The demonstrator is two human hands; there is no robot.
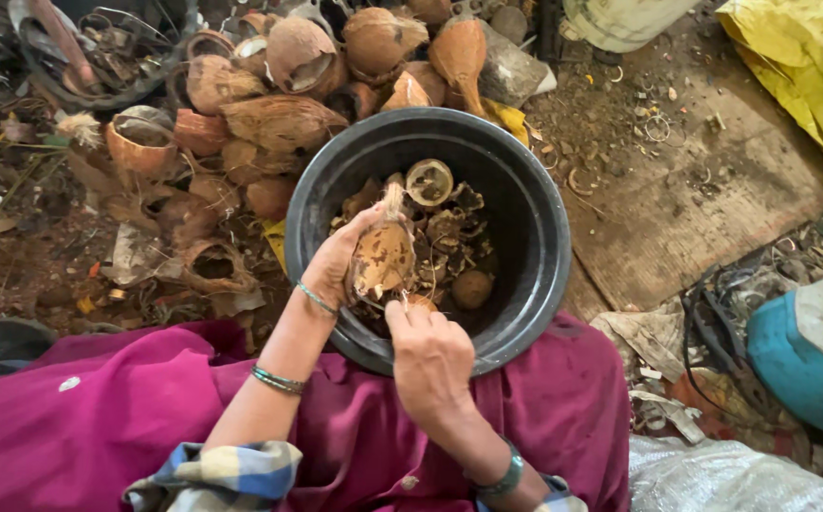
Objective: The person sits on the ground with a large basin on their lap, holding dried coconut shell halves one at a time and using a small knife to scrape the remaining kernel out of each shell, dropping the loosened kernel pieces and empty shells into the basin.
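At the frame's centre, the left hand (336, 265) clasps a brown, rough coconut shell piece (383, 258) over a round black plastic tub (535, 237). The right hand (430, 356), closed, works its lower edge. It looks light, stiff and brittle; gripping the rim seems best.

Dry brown coconut husks (279, 104) are crowding the round black plastic basin (525, 190) at its far left rim, while bare brown ground (705, 199) is lying open at its right; shell scraps (449, 237) are filling its floor.

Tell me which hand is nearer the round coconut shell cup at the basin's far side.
Left. The left hand sits just below the shell cup; the right hand lies farther back, near the basin's near rim.
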